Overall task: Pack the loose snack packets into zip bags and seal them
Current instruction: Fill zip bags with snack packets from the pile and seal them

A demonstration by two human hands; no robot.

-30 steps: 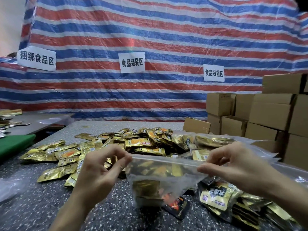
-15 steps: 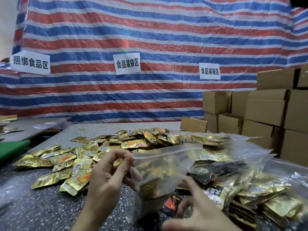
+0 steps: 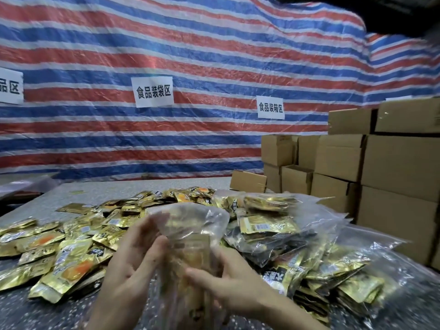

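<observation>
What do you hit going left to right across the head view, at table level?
Loose snack packets → left hand → zip bag, held between both hands → right hand → filled bags → cardboard boxes.

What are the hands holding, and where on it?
A clear zip bag of gold snack packets, held upright: the left hand grips its left side, the right hand its lower right side.

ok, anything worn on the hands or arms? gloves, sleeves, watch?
Nothing worn shows: left hand and right hand are ungloved, no rings visible; left forearm and right forearm run bare to the frame edge, no sleeve, watch or band. Motion blur hides fine detail.
</observation>
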